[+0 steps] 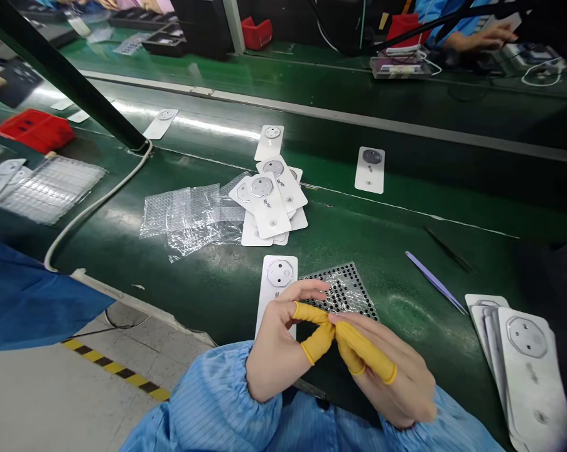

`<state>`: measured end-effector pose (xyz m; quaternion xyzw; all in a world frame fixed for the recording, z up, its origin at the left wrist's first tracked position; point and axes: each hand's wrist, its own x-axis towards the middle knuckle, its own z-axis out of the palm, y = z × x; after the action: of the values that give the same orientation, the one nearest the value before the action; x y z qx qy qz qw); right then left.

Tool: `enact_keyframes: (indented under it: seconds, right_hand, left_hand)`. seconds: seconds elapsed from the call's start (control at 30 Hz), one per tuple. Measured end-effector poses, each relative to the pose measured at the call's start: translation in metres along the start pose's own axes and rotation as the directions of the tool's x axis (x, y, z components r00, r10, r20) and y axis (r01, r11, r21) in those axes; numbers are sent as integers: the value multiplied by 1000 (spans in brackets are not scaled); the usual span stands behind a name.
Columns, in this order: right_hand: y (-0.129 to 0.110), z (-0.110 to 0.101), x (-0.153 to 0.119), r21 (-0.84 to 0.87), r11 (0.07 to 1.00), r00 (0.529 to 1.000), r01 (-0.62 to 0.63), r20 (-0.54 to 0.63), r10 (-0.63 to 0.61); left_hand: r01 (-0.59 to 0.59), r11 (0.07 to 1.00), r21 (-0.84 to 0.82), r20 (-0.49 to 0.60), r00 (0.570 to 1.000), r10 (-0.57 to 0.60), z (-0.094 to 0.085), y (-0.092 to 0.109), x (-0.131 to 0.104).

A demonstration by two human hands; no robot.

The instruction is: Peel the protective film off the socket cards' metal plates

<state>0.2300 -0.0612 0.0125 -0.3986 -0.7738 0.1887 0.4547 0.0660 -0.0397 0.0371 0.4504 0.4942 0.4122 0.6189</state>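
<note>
My left hand [283, 345] and my right hand [382, 367] meet fingertip to fingertip near the table's front edge. Yellow finger cots cover the thumb and index finger of each. Both hands are pinched closed; whatever lies between the fingertips is too small or hidden to name. Just behind them lies a clear sheet with rows of black dots [353, 289], partly covered by the fingers. A white card with an octagonal disc [279, 276] lies beside the sheet, its lower part behind my left hand.
Overlapping white cards [271, 210] and clear bubble bags [189, 216] lie mid-table. Purple tweezers [434, 281], dark tweezers [449, 248] and a card stack [530, 376] are at right. A black post [71, 78], white cable [99, 202] and red bin [34, 130] stand left. Co-workers' hands [488, 37] show beyond.
</note>
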Motion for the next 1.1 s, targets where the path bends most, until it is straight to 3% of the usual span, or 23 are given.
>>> enact_keyframes:
  seconds: [0.1,0.2,0.27,0.33,0.43,0.53,0.8,0.9,1.03,1.1]
  right_hand:
    - [-5,8,5,152,985,971,-84,-208,115]
    - [-5,15,2,297,913,902,-280,-245,356]
    - [-3,16,-2,326,871,857,-367,-245,453]
    - [-2,15,-3,300,892,868,-337,-267,418]
    - [-1,13,0,179,967,934,-182,-275,227]
    - [-2,11,4,94,994,955,-60,-286,85]
    - [-2,12,4,114,992,948,-50,-307,83]
    - [-3,14,1,184,972,931,-144,-309,196]
    - [0,16,-2,341,854,807,-392,-318,498]
    - [2,15,-2,460,770,769,-442,-248,590]
  left_hand:
    - [-21,1000,9,-29,999,21,4,2,0]
    - [-36,999,10,-43,998,37,6,4,0]
    - [-25,1000,-1,-32,999,25,7,5,0]
    - [5,1000,-28,-3,1000,-5,7,4,0]
    - [31,997,-76,20,999,-30,8,0,0]
    - [22,994,-103,18,1000,-20,9,-3,2]
    - [-132,991,-28,-30,991,131,14,-1,3]
    - [-196,981,1,-61,979,196,17,-2,3]
    - [-248,968,31,-97,963,250,21,-3,4]
    - [-262,964,37,-112,958,264,21,-2,4]
